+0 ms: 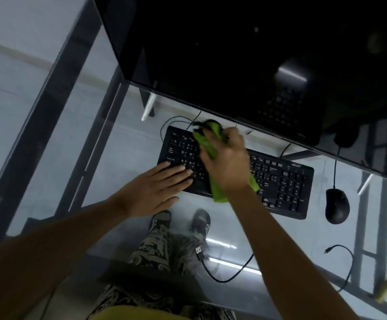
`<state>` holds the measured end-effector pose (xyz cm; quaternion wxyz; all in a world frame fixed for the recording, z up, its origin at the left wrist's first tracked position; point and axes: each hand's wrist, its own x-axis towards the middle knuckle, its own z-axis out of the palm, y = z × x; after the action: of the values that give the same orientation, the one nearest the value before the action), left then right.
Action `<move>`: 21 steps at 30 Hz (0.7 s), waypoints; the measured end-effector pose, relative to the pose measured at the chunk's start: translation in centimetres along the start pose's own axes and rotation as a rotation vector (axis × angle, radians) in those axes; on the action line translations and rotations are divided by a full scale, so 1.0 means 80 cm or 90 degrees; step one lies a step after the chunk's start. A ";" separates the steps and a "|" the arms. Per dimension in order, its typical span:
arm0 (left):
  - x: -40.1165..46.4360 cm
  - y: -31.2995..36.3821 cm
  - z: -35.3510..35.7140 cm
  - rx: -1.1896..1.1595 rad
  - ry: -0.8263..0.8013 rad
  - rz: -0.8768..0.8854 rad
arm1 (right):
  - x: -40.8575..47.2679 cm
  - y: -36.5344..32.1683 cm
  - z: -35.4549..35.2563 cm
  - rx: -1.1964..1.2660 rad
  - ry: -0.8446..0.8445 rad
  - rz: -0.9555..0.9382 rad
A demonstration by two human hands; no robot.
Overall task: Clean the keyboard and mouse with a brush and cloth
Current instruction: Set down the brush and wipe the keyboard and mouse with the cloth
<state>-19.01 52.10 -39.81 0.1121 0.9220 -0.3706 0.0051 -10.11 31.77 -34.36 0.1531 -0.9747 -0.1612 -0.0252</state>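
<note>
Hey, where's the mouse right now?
In the head view, the mouse sits untouched on the glass desk, just right of the keyboard, beyond the right hand with the cloth.

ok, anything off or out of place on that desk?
Two things: the keyboard sits skewed on the glass desk, and a loose USB plug lies unplugged near the front edge. Otherwise the right hand just holds the green cloth.
</note>
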 end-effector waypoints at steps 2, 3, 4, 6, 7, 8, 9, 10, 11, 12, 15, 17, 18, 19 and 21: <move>-0.001 -0.002 -0.001 -0.019 0.027 -0.022 | 0.017 -0.033 0.012 0.018 0.015 -0.060; -0.002 -0.003 -0.001 -0.023 0.036 -0.029 | 0.023 -0.041 0.014 0.018 0.004 -0.097; -0.002 -0.004 -0.001 -0.024 0.041 -0.031 | 0.026 -0.041 0.012 0.011 -0.017 -0.134; -0.002 -0.004 0.001 -0.024 0.044 -0.027 | 0.023 -0.015 -0.001 -0.007 -0.049 -0.177; -0.002 -0.004 0.003 -0.024 0.043 -0.023 | 0.016 0.007 -0.011 -0.013 -0.057 -0.164; -0.002 -0.004 0.004 -0.024 0.042 -0.019 | 0.006 0.036 -0.021 -0.022 -0.059 -0.132; -0.001 -0.003 0.004 -0.024 0.042 -0.015 | -0.006 0.068 -0.033 -0.037 -0.056 -0.087; 0.000 -0.003 0.005 -0.024 0.044 -0.011 | -0.020 0.101 -0.045 -0.050 -0.051 -0.032; 0.001 -0.003 0.005 -0.024 0.045 -0.008 | -0.035 0.132 -0.058 -0.053 -0.048 0.033; 0.001 -0.002 0.006 -0.023 0.045 -0.006 | -0.051 0.159 -0.070 -0.051 -0.043 0.099; 0.001 -0.002 0.006 -0.016 0.040 -0.005 | -0.080 0.203 -0.093 -0.049 0.007 0.277; 0.002 -0.001 0.006 -0.017 0.039 -0.007 | -0.080 0.198 -0.091 -0.045 0.047 0.364; 0.003 -0.001 0.006 -0.020 0.039 -0.008 | -0.076 0.187 -0.085 -0.041 0.062 0.379; 0.003 -0.001 0.006 -0.021 0.039 -0.010 | -0.071 0.172 -0.077 -0.032 0.073 0.371; 0.003 -0.001 0.008 -0.021 0.033 -0.013 | -0.061 0.135 -0.057 -0.005 0.076 0.326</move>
<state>-18.85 51.89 -40.40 0.1371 0.9233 -0.3582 0.0213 -11.23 19.20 -33.63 0.1596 -0.9811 0.1004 -0.0435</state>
